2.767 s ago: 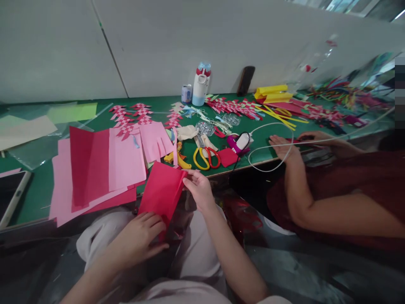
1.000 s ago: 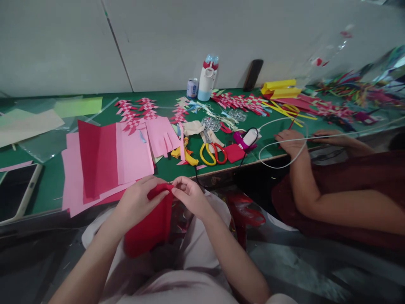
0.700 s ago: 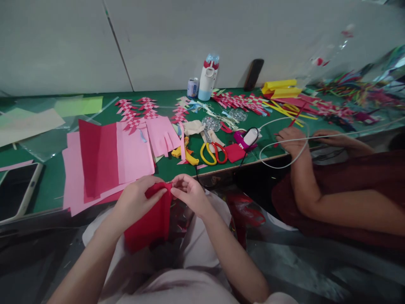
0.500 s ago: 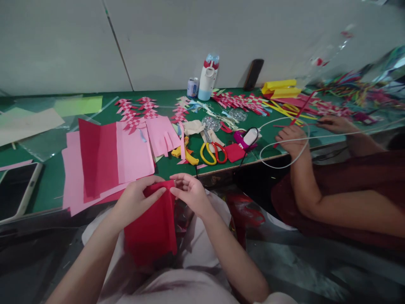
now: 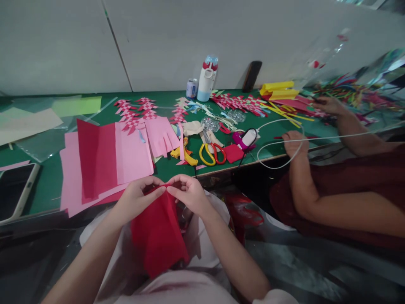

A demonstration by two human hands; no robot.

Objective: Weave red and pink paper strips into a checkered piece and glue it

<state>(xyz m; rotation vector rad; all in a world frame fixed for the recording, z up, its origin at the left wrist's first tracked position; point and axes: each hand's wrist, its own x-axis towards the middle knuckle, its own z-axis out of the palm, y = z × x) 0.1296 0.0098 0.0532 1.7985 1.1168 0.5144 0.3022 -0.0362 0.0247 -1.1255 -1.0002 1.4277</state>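
Observation:
A red sheet, which looks like paper or thin felt, hangs from my fingers over my lap. My left hand pinches its top edge between thumb and fingers. Right beside it, my right hand pinches the same edge, the two thumb tips almost meeting. A fold runs down the sheet below my fingers. On the table just beyond lie pink sheets with a folded red sheet on top. Scissors with one yellow and one red handle loop lie ahead of my right hand.
On the green table are woven pink strips, a can, a bottle and a phone at left. At right a co-worker's hand is near a white cable; their other hand reaches farther back.
My hands have drawn closer together along the red sheet's top edge, and its lower part has swung right. The co-worker's hands have moved right, one reaching farther back.

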